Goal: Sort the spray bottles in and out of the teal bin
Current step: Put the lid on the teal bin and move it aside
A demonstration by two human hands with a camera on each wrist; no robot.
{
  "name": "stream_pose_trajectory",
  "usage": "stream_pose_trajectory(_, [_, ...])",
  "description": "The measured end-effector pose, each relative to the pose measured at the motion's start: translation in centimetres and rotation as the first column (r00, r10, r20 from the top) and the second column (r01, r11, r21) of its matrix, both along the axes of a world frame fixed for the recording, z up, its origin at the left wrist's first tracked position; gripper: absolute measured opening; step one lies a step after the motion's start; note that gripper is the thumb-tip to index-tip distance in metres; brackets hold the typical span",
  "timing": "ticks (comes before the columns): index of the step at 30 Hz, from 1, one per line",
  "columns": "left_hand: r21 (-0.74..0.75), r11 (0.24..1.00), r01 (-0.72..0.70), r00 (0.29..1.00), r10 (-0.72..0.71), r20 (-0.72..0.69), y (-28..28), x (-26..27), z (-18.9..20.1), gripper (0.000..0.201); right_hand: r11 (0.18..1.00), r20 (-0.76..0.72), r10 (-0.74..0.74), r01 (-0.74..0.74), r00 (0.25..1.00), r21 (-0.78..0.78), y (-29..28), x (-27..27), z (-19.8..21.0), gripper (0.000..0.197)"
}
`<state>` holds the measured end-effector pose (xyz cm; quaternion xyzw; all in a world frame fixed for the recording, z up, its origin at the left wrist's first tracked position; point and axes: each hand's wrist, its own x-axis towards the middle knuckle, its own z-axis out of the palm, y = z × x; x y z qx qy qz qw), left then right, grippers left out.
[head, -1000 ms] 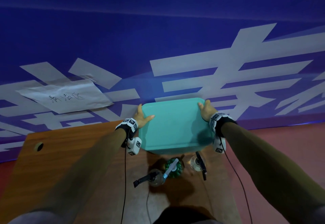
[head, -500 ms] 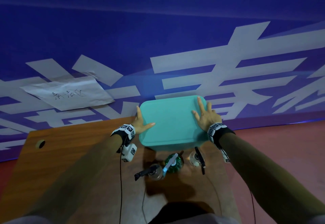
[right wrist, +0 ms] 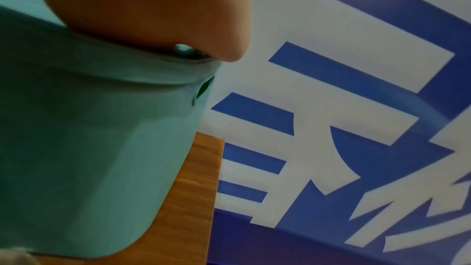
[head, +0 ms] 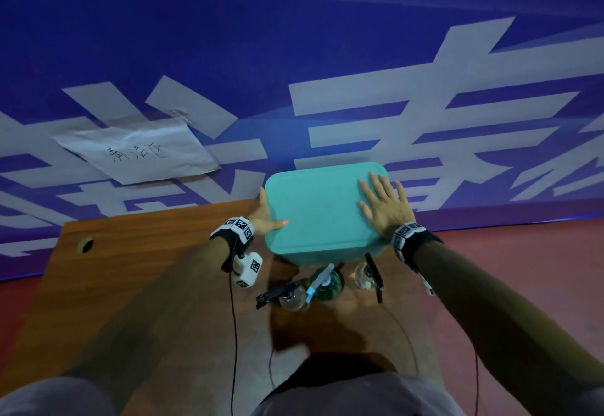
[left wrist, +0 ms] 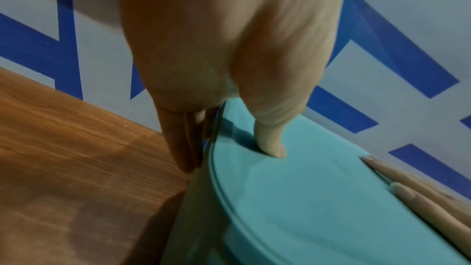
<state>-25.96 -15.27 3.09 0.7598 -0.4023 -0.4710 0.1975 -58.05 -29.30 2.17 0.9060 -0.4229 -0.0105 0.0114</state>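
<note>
The teal bin stands at the table's far edge with its teal lid on. My left hand is at the lid's left edge: its thumb presses on top and the straight fingers run down the bin's side. Flat on the lid's right part lies my right hand, fingers spread. Three spray bottles stand in front of the bin: a clear one with a black trigger, a green one with a white trigger, and another clear one. What is inside the bin is hidden.
The wooden table has a cable hole at its left. A blue and white banner hangs behind, with a handwritten paper note taped on it. The table's right edge lies close beside the bin wall. The floor is red.
My right hand has left the lid's right edge and moved onto its top, spreading flat. The left hand has stayed at the left edge with the thumb on top.
</note>
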Motion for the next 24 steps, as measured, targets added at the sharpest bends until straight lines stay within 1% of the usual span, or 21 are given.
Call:
stream_pose_trajectory(3, [-0.033,0.999,-0.042,0.999,0.043,0.024,0.5,0.3,-0.5,0.136,0.999,0.012,-0.034,0.034,0.999,0.014,0.2,0.4,0.4,0.066])
stream_pose_trajectory(5, [-0.020,0.996,-0.082,0.994,0.083,0.070,0.5,0.2,-0.7,0.138,0.999,-0.020,-0.035,0.035,0.999,0.017,0.5,0.7,0.8,0.064])
stream_pose_trajectory(8, [0.006,0.996,-0.094,0.970,0.090,0.228,0.6,-0.4,0.3,0.139,0.998,-0.049,-0.039,0.041,0.998,0.052,0.8,1.0,1.5,0.058])
stream_pose_trajectory(10, [0.001,0.998,-0.063,0.932,0.058,0.357,1.0,-1.3,1.8,0.134,0.997,-0.058,-0.036,0.039,0.998,0.060,1.1,1.3,2.6,0.054])
stream_pose_trajectory(12, [-0.091,0.996,0.021,0.881,0.025,0.472,1.9,-2.5,3.4,0.119,0.998,-0.025,-0.014,0.016,1.000,0.058,1.6,1.7,4.1,0.051])
stream_pose_trajectory(14, [-0.193,0.973,0.130,0.839,-0.004,0.544,3.1,-3.7,5.1,0.099,0.998,0.069,0.033,-0.037,0.997,0.050,2.8,2.4,5.8,0.049])
stream_pose_trajectory(16, [-0.246,0.950,0.191,0.830,-0.022,0.557,4.5,-4.8,6.5,0.081,0.988,0.185,0.132,-0.145,0.974,0.057,4.6,3.4,7.3,0.044])
stream_pose_trajectory(18, [-0.293,0.926,0.236,0.839,-0.043,0.542,6.0,-5.7,7.5,0.062,0.957,0.239,0.253,-0.279,0.937,0.080,7.0,4.4,8.6,0.036])
stream_pose_trajectory(20, [-0.302,0.903,0.306,0.827,-0.095,0.555,7.8,-6.6,8.3,0.040,0.932,0.212,0.317,-0.345,0.924,0.110,9.4,5.2,9.3,0.028])
stream_pose_trajectory(21, [-0.270,0.901,0.338,0.814,-0.137,0.564,8.7,-6.9,8.5,0.032,0.928,0.163,0.325,-0.347,0.932,0.136,10.4,5.5,9.2,0.027])
stream_pose_trajectory(22, [-0.222,0.906,0.361,0.806,-0.183,0.563,9.7,-7.3,8.6,0.029,0.928,0.104,0.321,-0.335,0.941,0.164,11.4,5.6,9.0,0.027])
stream_pose_trajectory(24, [-0.102,0.916,0.387,0.790,-0.272,0.549,11.6,-7.9,8.4,0.034,0.934,-0.006,0.290,-0.282,0.957,0.220,13.0,5.6,8.0,0.029])
